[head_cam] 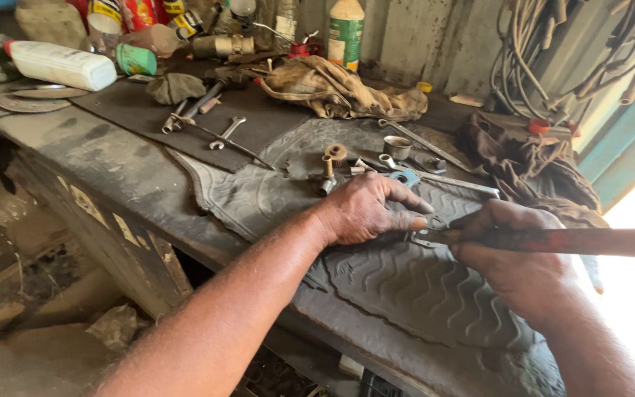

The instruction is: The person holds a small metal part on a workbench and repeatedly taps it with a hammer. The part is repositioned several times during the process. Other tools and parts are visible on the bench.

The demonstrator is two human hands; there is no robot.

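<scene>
The dusty workbench [104,158] holds a black rubber mat [406,287] with wavy grooves. On it, the right hand [516,268] is closed tight around a long rusty red tool [589,241]. The left hand [369,209] lies flat, fingers together, pressing a small metal piece [426,237] at the tool's tip. It is best to press firmly so the piece cannot slide.

Both hands are down on a grimy rubber mat [406,287] with wavy treads. The left hand [369,209] presses flat on a small metal part [428,235], while the right hand [516,265] grips a long reddish rod [589,241] touching it. Wrenches [435,175], a rag [332,90] and bottles [60,65] clutter the bench behind.
</scene>
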